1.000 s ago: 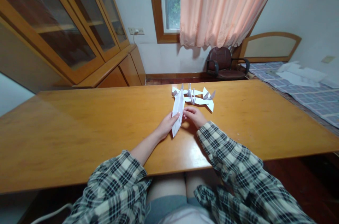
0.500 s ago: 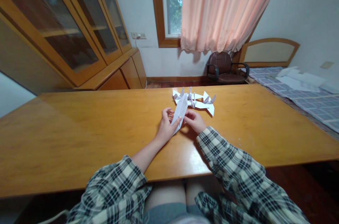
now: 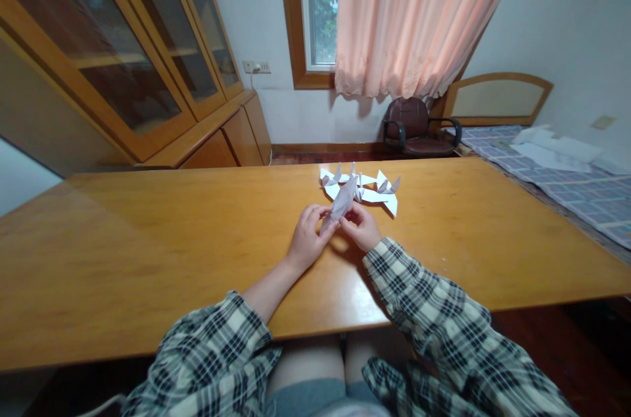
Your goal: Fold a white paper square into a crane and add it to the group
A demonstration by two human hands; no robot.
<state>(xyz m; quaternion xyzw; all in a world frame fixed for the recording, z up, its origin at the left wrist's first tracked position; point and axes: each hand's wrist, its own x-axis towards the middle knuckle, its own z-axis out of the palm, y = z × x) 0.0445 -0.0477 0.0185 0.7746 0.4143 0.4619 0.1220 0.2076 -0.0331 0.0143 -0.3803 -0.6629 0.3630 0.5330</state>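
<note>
A narrow folded white paper piece [image 3: 342, 204] stands tilted just above the wooden table [image 3: 148, 239], pointing away from me. My left hand [image 3: 306, 241] pinches its lower left side. My right hand [image 3: 362, 227] pinches its lower right side, fingers curled. Both hands meet at the paper's near end. Just beyond them lie several finished white paper cranes [image 3: 379, 188] in a small cluster on the table.
A glass-door wooden cabinet [image 3: 113, 55] stands at the left. Under the window with its peach curtain [image 3: 409, 9] sits a dark armchair [image 3: 417, 127]. A bed with a checked cover [image 3: 566, 180] and white sheets of paper runs along the right.
The folded paper, flat and long on the table a second ago, has been lifted and narrowed between both hands. My left hand went from lying flat on it to pinching it.
</note>
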